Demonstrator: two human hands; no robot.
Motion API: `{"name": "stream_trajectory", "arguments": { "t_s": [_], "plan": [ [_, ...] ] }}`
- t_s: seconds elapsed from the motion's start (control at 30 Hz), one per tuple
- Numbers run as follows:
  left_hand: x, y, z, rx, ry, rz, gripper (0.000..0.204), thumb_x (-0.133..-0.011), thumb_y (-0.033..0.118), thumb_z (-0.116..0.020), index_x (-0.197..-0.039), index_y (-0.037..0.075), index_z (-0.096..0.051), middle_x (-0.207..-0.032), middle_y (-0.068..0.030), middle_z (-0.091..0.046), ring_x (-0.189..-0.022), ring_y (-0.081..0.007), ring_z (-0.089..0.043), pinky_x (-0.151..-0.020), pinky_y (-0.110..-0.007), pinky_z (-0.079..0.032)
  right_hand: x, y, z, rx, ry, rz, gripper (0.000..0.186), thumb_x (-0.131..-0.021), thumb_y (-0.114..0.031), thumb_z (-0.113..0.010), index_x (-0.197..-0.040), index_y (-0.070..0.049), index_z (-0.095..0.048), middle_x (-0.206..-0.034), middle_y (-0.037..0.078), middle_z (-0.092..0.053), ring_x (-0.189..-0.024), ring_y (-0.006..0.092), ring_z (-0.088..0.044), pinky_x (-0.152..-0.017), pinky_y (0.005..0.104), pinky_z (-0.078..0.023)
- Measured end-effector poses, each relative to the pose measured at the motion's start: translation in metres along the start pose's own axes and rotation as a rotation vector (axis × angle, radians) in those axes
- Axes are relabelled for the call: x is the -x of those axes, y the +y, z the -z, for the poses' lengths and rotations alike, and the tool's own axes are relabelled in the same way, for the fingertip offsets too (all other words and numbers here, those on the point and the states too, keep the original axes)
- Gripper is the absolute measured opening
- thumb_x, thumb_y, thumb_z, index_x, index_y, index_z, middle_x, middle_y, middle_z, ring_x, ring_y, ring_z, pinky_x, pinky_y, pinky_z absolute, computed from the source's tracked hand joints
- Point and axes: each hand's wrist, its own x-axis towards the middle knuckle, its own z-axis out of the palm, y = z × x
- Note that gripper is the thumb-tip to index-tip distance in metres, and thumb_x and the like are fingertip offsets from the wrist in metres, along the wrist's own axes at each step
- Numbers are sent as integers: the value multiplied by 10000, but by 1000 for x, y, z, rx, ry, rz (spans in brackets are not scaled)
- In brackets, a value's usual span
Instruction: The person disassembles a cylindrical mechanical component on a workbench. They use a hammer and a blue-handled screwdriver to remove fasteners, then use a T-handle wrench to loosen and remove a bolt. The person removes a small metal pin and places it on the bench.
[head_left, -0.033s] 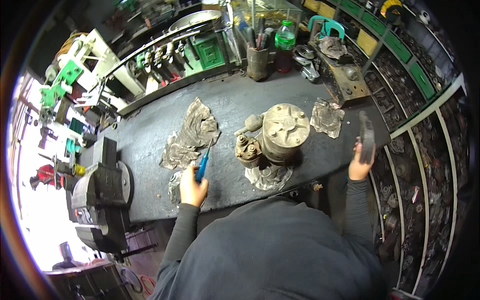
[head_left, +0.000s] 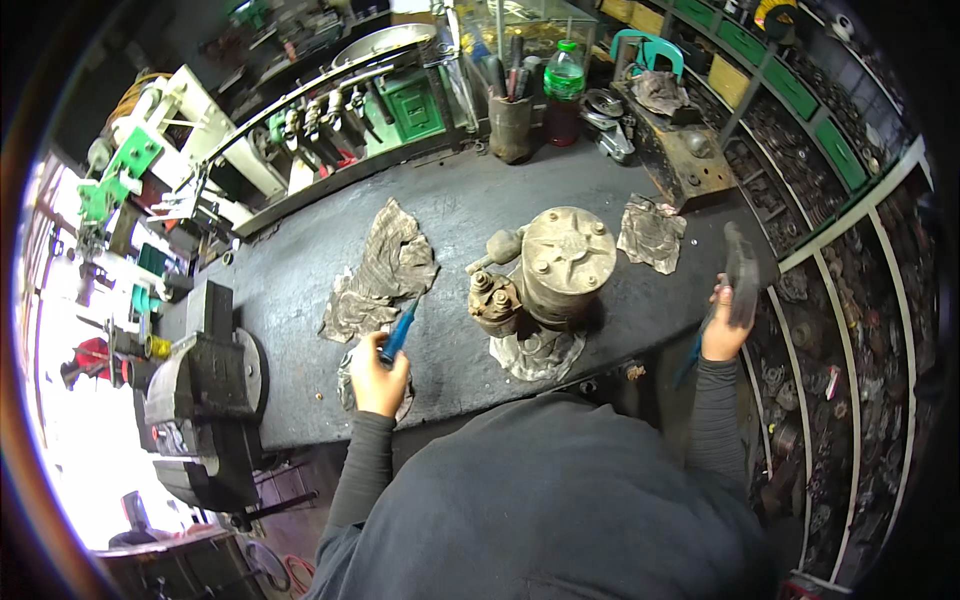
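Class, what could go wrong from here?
The metal unit stands near the front edge of the bench, a crumpled rag at its base; if bumped, it might slide.
The left hand grips a blue tool, thin end exposed; a slip could jab.
The right hand holds a dark, blurred item near the edge; it might drop.
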Motion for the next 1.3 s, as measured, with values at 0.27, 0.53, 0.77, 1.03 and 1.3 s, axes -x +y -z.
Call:
{"name": "stream_trajectory", "arguments": {
  "t_s": [0.27, 0.53, 0.77, 1.03, 1.3],
  "plan": [
    [-68, 4, -33, 1084, 341, 391, 301, -959, 138, -634, -1221, 33, -530, -987, -59, -600, -803, -146, -634, -714, -288, -542, 2, -55, 33, -456, -8, -145, 398, -1009, -250, -516, -1298, 22, -481, -1061, 119, -590, -839, 165, -560, -692, 288, -481],
    [-200, 184, 139, 1789, -40, -514, 445, -1054, 381, -371, -1221, -14, -487, -916, -92, -459, -684, -134, -410, -567, -248, -373, 8, -124, 45, -239, -167, -71, 509, -995, -478, -526, -959, 30, -545, -781, 97, -562, -588, 143, -517, -513, 265, -428],
    [-233, 265, 92, 1810, -385, -576, 522, -1059, 406, -353, -1371, -13, -362, -975, -115, -489, -691, -152, -415, -548, -247, -363, 12, -124, 39, -364, -168, -103, 485, -980, -459, -569, -1031, 23, -582, -771, 83, -592, -602, 140, -530, -523, 263, -428],
    [-227, 296, 68, 1923, -353, -511, 520, -1066, 417, -328, -1364, -8, -362, -937, -96, -474, -642, -135, -389, -513, -237, -351, 8, -115, 41, -317, -187, -92, 550, -969, -487, -570, -1065, 55, -549, -762, 110, -567, -594, 160, -527, -498, 273, -425],
    [-228, 295, 57, 1889, -383, -586, 517, -1063, 421, -339, -1361, 0, -366, -954, -101, -484, -641, -130, -397, -505, -227, -350, 8, -116, 42, -332, -190, -121, 514, -984, -477, -551, -1035, 34, -587, -780, 81, -595, -617, 135, -533, -525, 261, -424]
  ]
}}
